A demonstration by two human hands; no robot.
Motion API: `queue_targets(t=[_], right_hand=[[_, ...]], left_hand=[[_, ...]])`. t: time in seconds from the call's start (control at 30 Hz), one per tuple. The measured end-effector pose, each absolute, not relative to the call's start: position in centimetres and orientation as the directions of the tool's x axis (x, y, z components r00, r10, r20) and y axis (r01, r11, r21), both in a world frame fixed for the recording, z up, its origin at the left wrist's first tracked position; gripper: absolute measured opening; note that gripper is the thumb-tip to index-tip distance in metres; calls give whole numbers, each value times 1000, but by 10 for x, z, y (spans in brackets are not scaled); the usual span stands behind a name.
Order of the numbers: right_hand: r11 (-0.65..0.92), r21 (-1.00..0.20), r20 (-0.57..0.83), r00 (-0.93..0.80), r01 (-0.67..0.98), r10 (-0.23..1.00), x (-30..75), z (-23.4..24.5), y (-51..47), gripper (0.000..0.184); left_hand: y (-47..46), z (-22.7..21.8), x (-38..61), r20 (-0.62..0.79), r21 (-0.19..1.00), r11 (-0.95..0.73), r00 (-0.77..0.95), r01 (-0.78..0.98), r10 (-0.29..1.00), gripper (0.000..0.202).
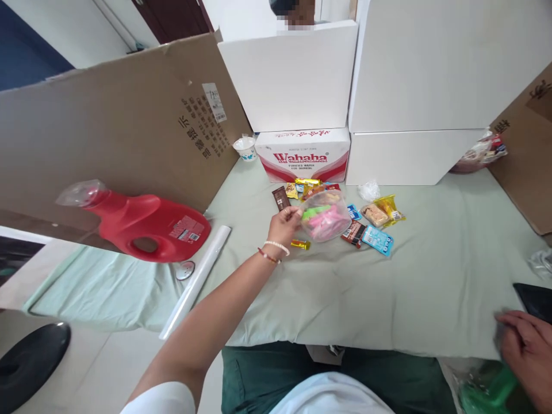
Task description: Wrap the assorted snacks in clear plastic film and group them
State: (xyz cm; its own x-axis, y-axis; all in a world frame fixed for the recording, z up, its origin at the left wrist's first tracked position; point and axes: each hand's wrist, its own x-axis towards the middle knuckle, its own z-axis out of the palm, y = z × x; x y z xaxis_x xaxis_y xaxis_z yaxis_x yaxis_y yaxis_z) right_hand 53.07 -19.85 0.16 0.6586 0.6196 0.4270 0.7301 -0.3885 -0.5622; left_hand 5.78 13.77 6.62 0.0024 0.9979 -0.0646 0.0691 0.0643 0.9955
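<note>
My left hand (286, 223) is closed in a pinch on the left rim of a clear plastic bowl (344, 229). Pink and green pieces (325, 219) show in it, too blurred to name. Around the bowl lie wrapped snacks: a dark brown packet (281, 199), a small gold-wrapped piece (301, 245), a brown packet (354, 233), a light blue packet (378, 240) and a yellow-wrapped snack (391, 210). At the lower right edge, my right hand (526, 351) is partly cut off by the frame. Its fingers are loosely bent and apart beside the table edge, and I see nothing in them.
A red jug (155, 227) lies on its side at left, near a white roll (196, 282). Behind stand a Wahaha box (302, 155), a paper cup (245, 148) and white panels (288, 80). Cardboard (129, 132) walls the left side. A person is partly visible beyond the panels.
</note>
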Motion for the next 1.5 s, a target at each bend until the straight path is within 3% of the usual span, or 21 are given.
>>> queue_targets(t=[0.1,0.17,0.27,0.37,0.53,0.67,0.77,0.87,0.97,1.07,1.1,1.17,1.23,1.3,1.4,1.5], right_hand=[[-222,-331,443,359,917,822,545,-10,-206,20],[-209,-210,448,284,955,848,552,-17,-211,25],[-185,-158,449,237,970,861,555,-21,-219,29],[-180,-226,448,266,957,854,546,-18,-222,25],[-139,-519,359,363,843,860,505,-2,-209,19],[-162,-823,135,465,544,875,443,21,-179,24],[-143,-988,-104,447,54,888,385,42,-156,50],[-114,-942,-185,203,-316,962,337,58,-148,75],[-176,-892,-223,66,-416,973,322,70,-158,49],[-96,-972,-124,123,-214,985,350,88,-166,20],[-58,-996,-68,169,-63,983,368,96,-164,17],[-41,-948,44,256,316,966,412,110,-147,19],[-132,-742,116,319,658,941,459,117,-115,21],[-189,-499,154,301,846,941,499,114,-75,23],[-237,-167,48,248,957,968,534,100,-14,33],[-219,-3,-69,219,976,973,533,98,37,47]], left_hand=[[167,60,74,-163,986,164,-70,16,984,33],[180,55,77,-190,982,190,-148,-19,970,28],[186,54,77,-174,984,159,-270,-76,947,23],[179,63,75,-126,985,79,-332,-152,935,23],[157,94,64,-80,943,-21,-288,-333,954,23],[115,105,67,-180,880,103,-125,-463,976,21],[53,91,94,-312,823,339,136,-457,940,29],[-12,67,127,-366,824,425,221,-376,904,35],[-51,49,136,-369,863,424,229,-276,901,34],[-52,43,104,-269,956,283,147,-80,952,28],[-45,42,86,-138,985,129,72,112,988,28],[-23,37,45,143,868,-102,-48,486,989,32],[5,28,9,256,686,-105,-104,720,961,46],[33,18,-12,206,537,26,-161,843,965,62],[70,7,-6,57,374,123,-155,919,986,72],[100,5,33,1,353,32,-34,935,999,69]])
